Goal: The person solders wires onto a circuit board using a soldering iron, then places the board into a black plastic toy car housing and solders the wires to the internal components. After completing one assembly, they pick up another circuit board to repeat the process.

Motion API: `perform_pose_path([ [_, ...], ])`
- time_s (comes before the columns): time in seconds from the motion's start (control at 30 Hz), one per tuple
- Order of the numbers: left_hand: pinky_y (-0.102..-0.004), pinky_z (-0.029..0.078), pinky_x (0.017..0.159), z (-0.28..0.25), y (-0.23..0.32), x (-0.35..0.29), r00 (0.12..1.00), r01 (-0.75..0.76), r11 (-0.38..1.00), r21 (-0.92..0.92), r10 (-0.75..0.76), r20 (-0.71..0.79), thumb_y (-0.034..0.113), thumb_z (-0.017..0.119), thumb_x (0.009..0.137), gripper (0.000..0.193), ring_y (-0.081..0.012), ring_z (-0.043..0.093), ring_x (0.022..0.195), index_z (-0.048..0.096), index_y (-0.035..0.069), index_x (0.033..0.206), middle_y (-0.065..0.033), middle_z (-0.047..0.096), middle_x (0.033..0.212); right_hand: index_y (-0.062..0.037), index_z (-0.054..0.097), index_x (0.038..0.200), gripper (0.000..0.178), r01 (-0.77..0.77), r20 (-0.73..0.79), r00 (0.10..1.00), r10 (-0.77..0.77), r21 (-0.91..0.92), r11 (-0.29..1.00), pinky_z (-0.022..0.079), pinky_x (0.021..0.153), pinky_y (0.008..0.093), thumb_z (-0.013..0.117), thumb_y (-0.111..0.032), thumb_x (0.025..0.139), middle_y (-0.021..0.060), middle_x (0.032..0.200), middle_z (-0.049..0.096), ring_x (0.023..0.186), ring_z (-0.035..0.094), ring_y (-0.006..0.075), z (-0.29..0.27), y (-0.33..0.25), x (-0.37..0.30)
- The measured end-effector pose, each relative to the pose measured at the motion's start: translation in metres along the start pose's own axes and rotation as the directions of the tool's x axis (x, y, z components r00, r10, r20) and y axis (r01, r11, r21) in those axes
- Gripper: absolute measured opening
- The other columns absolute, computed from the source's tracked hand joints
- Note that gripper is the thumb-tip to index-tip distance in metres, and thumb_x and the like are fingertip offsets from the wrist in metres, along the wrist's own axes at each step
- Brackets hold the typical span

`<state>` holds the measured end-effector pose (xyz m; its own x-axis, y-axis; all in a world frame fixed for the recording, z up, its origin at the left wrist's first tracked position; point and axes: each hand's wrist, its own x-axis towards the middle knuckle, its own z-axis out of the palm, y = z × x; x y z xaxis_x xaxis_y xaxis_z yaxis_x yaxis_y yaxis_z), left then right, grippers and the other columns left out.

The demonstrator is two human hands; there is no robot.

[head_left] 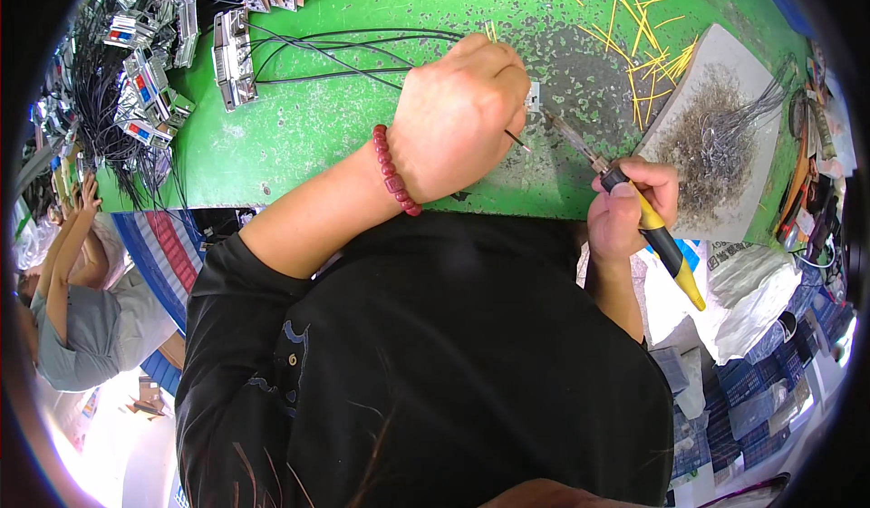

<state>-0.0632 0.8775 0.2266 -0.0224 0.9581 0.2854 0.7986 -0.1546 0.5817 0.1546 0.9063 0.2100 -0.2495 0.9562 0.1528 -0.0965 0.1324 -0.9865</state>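
Pinching a soldering iron (659, 234), the right hand (616, 220) aims it near the left hand (458, 114), curled around a black wire (517, 140), so joining seems the step, needing a steady touch.

A yellow-and-black soldering iron (652, 225) slants, metal tip (573, 136) pointing far and left, near a small white piece (533, 97). Black wires (326, 76) run right from a silvery part (234, 61) on the desk (299, 150).

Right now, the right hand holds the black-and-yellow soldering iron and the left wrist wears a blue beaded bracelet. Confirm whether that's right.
Wrong colour: the head view shows a dark red beaded bracelet on the left wrist. The right hand does hold the soldering iron.
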Motion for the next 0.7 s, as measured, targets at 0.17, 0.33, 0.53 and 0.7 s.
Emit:
perform_pose_path([
  [0.17, -0.0366, 0.052, 0.064, -0.005, 0.005, 0.006, 0.997, 0.034, 0.998, 0.053, -0.038, 0.072, 0.002, 0.064, 0.07, 0.008, -0.0275, 0.061, 0.08, 0.057, 0.004, 0.071, -0.0072, 0.062, 0.082, 0.0009, 0.053, 0.096, 0.024, -0.031, 0.013, 0.999, 0.031, 0.012, 0.999, 0.047, 0.061, 0.022, 0.069, -0.013, 0.084, 0.0083, 0.078, 0.06, 0.064, 0.059, 0.0104, 0.001, -0.001, 0.001],
  [0.33, -0.0368, 0.053, 0.065, -0.011, 0.009, 0.013, 0.985, 0.021, 0.99, 0.141, -0.045, 0.168, 0.003, 0.064, 0.07, 0.005, -0.0272, 0.061, 0.081, 0.059, 0.004, 0.071, -0.0074, 0.061, 0.081, 0.001, 0.053, 0.097, 0.028, -0.044, 0.011, 0.999, 0.044, -0.005, 0.999, 0.047, 0.061, 0.0221, 0.072, -0.015, 0.084, 0.0074, 0.08, 0.06, 0.064, 0.059, 0.0101, 0.002, 0.001, -0.001],
  [0.53, -0.036, 0.053, 0.065, -0.014, 0.012, 0.017, 0.968, -0.005, 0.983, 0.185, -0.042, 0.247, 0.003, 0.065, 0.067, 0.006, -0.0252, 0.062, 0.083, 0.06, 0.005, 0.069, -0.0067, 0.06, 0.08, 0.0007, 0.054, 0.098, 0.028, -0.034, 0.029, 0.999, 0.035, -0.05, 0.998, 0.047, 0.062, 0.0222, 0.072, -0.016, 0.085, 0.0079, 0.082, 0.061, 0.065, 0.059, 0.0103, 0.001, 0.0, -0.001],
  [0.7, -0.0346, 0.053, 0.064, -0.016, 0.013, 0.019, 0.959, -0.04, 0.975, 0.22, -0.025, 0.282, 0.002, 0.065, 0.065, 0.007, -0.0243, 0.061, 0.083, 0.061, 0.006, 0.07, -0.0063, 0.06, 0.08, 0.0007, 0.053, 0.099, 0.026, -0.053, 0.04, 0.998, 0.054, -0.013, 0.998, 0.049, 0.063, 0.0228, 0.07, -0.014, 0.086, 0.0086, 0.083, 0.061, 0.067, 0.059, 0.0102, 0.004, -0.002, 0.0],
])
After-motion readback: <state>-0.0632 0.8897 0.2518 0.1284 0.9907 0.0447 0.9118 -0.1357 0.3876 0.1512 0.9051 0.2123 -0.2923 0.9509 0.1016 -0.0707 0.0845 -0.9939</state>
